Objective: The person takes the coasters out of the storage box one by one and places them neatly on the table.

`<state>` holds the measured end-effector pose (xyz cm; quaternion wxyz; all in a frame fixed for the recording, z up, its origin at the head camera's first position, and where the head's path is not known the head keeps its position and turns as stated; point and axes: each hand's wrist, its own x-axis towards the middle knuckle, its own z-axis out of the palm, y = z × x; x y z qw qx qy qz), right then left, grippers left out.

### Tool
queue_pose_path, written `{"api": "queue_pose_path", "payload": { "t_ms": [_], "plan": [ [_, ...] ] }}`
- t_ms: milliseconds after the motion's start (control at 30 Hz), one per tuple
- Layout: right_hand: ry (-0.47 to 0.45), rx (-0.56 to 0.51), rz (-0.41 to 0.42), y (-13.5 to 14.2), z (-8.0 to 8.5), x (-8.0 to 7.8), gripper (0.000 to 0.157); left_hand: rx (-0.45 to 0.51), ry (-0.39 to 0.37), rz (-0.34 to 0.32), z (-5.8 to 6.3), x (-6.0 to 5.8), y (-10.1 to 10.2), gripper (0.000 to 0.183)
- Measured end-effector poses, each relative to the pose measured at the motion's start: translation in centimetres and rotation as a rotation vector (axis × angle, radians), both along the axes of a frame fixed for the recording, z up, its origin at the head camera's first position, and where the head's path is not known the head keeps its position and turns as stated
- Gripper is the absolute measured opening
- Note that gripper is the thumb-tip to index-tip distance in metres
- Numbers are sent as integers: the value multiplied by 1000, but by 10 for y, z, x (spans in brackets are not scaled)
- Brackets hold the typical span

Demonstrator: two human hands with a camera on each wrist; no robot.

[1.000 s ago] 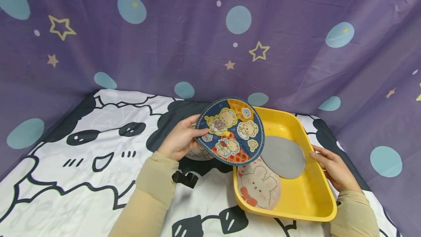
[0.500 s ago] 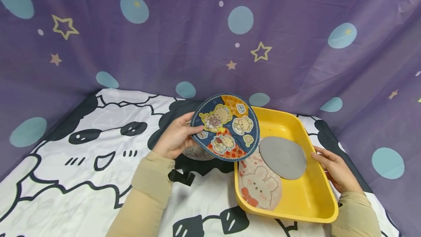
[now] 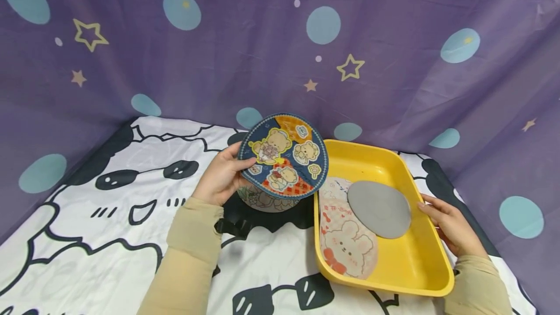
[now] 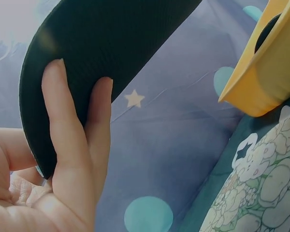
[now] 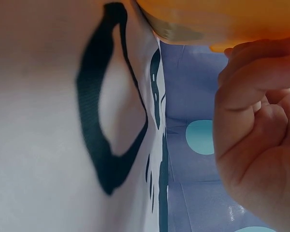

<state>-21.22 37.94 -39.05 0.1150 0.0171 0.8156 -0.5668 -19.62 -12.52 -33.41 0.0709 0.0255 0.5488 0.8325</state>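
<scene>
A thin round mat (image 3: 290,157) with a dark blue border and bear pictures hangs tilted in my left hand (image 3: 220,174). My thumb lies on its printed face, and two fingers (image 4: 63,125) press its dark underside in the left wrist view. My right hand (image 3: 455,230) holds the right rim of the yellow tray (image 3: 411,266), fingers curled against its wall in the right wrist view. Inside the tray lies a plain grey round mat (image 3: 380,210), partly covering a pink mat with a rabbit (image 3: 347,252).
Another round patterned mat (image 3: 264,203) lies on the cloth left of the tray, partly hidden beneath the held one. The cloth (image 3: 280,252) is black and white with cartoon faces. A purple curtain (image 3: 245,52) stands behind it.
My left hand has moved left and slightly up with the blue mat, away from the tray. More of the tray's left edge and pink mat shows. My right hand stays on the rim.
</scene>
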Motion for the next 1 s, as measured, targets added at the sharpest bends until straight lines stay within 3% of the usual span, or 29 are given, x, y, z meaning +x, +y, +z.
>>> {"api": "queue_pose_path", "payload": {
  "t_ms": [333,567,1000],
  "plan": [
    [-6,-6,5,1,-1,-2,43,10,-53,107,3,0,-9,51],
    [-8,-32,-4,1,-2,0,32,53,-92,189,0,-2,-12,42],
    [-13,-57,-10,1,-2,0,23,119,-117,293,1,2,-28,43]
  ]
}}
